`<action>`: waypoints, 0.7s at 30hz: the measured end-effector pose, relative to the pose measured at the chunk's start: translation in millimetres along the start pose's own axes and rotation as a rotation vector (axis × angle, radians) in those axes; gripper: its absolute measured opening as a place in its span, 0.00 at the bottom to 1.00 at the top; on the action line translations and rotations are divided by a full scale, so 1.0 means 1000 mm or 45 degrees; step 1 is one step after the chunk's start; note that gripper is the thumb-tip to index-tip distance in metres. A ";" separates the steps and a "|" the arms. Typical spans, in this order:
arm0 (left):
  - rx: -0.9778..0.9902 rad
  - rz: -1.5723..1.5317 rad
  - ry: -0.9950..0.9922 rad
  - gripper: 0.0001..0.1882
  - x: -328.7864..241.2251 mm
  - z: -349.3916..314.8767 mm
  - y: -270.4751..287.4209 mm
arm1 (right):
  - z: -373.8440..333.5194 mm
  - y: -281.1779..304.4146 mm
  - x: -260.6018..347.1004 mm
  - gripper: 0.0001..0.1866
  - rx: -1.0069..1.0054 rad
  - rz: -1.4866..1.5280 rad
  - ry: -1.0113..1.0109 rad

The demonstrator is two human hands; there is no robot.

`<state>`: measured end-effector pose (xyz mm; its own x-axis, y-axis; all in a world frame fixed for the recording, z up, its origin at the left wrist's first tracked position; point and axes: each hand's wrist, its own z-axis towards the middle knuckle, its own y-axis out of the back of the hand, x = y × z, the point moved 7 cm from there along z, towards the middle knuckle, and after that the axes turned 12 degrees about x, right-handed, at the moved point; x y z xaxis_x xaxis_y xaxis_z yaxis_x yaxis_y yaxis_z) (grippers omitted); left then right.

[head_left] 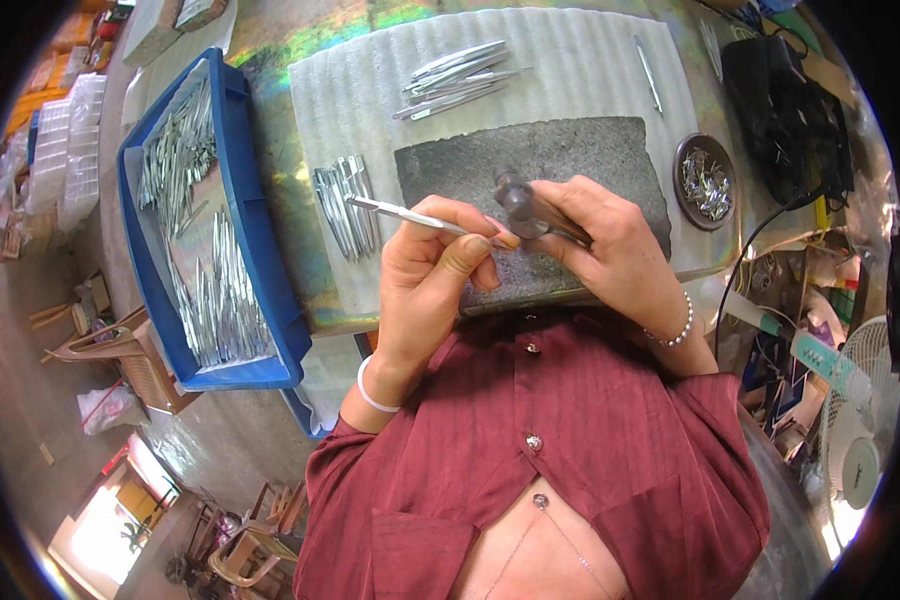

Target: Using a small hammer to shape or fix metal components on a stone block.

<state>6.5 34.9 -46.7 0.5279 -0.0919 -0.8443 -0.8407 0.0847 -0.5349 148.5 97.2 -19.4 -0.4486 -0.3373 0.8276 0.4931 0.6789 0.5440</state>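
Note:
My left hand (425,268) pinches a slender silver metal piece (407,213) between thumb and fingers, tilted slightly down to the right. Its exact kind is unclear, and its right end is hidden by my fingertips. My right hand (610,238) is wrapped around a small hammer (519,200) with a dark round head and a brown handle. The hammer head is close to my left fingertips, above a dark grey stone slab (570,145). Beside my left hand, a row of similar silver pieces (344,205) lies on a white foam sheet (590,50).
On the left, a blue tray (253,220) holds many silver pieces. Another bunch of them (455,80) rests behind the slab, and a single one (648,73) lies at far right. A round dish (681,180) contains small metal parts. A pale fan (855,430) stands at right.

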 end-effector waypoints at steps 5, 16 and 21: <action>-0.002 0.151 -0.014 0.04 -0.004 -0.001 -0.002 | 0.000 -0.003 0.005 0.20 -0.018 -0.087 0.038; -0.022 0.506 -0.003 0.03 0.004 0.010 -0.003 | -0.024 0.002 -0.028 0.18 -0.123 0.441 -0.127; -0.032 0.662 -0.034 0.03 0.005 0.014 -0.003 | -0.041 -0.005 -0.041 0.15 -0.082 1.072 -0.174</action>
<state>13.8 47.6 -49.9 0.0428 -0.0184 -0.9989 -0.9951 0.0886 -0.0442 194.9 80.3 -50.1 0.0025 0.3474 0.9377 0.7416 0.6284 -0.2348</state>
